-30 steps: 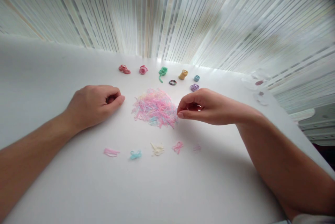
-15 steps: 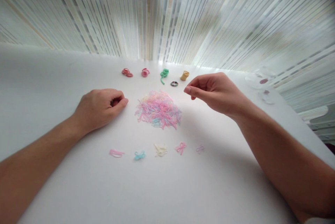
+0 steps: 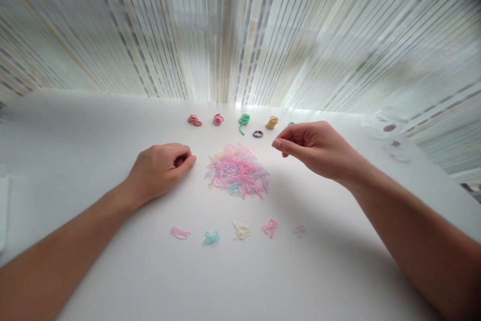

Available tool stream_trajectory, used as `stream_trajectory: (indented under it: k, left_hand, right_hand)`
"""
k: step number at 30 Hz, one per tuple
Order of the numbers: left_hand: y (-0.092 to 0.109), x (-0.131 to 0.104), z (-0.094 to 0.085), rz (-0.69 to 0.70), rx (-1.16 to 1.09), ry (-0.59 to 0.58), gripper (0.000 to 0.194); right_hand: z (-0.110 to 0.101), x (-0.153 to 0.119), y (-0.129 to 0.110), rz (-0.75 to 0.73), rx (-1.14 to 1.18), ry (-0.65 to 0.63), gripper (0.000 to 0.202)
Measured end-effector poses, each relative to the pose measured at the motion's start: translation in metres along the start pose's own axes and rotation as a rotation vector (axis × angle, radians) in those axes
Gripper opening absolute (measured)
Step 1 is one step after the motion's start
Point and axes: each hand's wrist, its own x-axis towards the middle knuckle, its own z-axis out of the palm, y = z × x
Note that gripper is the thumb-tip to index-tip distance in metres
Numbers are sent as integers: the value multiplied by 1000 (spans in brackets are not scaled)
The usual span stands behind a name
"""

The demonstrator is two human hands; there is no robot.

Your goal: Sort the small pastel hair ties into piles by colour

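A loose pile of thin pastel bands (image 3: pixel 238 171), mostly pink with some blue and cream, lies mid-table; they look like small rubber bands. Left of it rests my left hand (image 3: pixel 163 171), its fingers curled in and the thumb against them. Whatever it may hold is hidden. My right hand (image 3: pixel 311 150) hovers to the pile's right with thumb and fingertips pinched; anything between them is too small to see. Sorted bands lie in front: pink strips (image 3: pixel 181 233), a blue bunch (image 3: pixel 211 237), a cream bunch (image 3: pixel 241 231), a pink bunch (image 3: pixel 270 228) and pale pink ones (image 3: pixel 299 230).
Behind the pile stand red (image 3: pixel 194 120), pink (image 3: pixel 218 119), green (image 3: pixel 244 120) and yellow coils (image 3: pixel 272 122), plus a dark beaded ring (image 3: pixel 257 134). Clear round items (image 3: pixel 396 150) sit at right. A striped curtain (image 3: pixel 210 30) hangs along the white table's (image 3: pixel 225 281) far edge.
The whole view has shifted, so things appear lower and slightly further right. Both hands keep their poses beside the pile. A bit of blue now shows behind my right hand.
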Motion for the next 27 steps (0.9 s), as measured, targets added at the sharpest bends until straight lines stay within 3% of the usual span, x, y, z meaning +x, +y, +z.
stream_trajectory:
  k: [8, 16, 24, 27]
  left_hand:
    - [0, -2, 0, 3, -15, -9, 34]
    - [-1, -3, 0, 26, -27, 3, 35]
    - [1, -3, 0, 14, -15, 2, 34]
    - [2, -2, 0, 5, -6, -1, 34]
  right_hand:
    - [6, -1, 2, -24, -41, -51, 30]
    - [28, -5, 3, -83, -44, -139, 25]
    - [55, -5, 6, -263, -191, -78, 18]
    - [63, -4, 7, -263, -216, -48, 14]
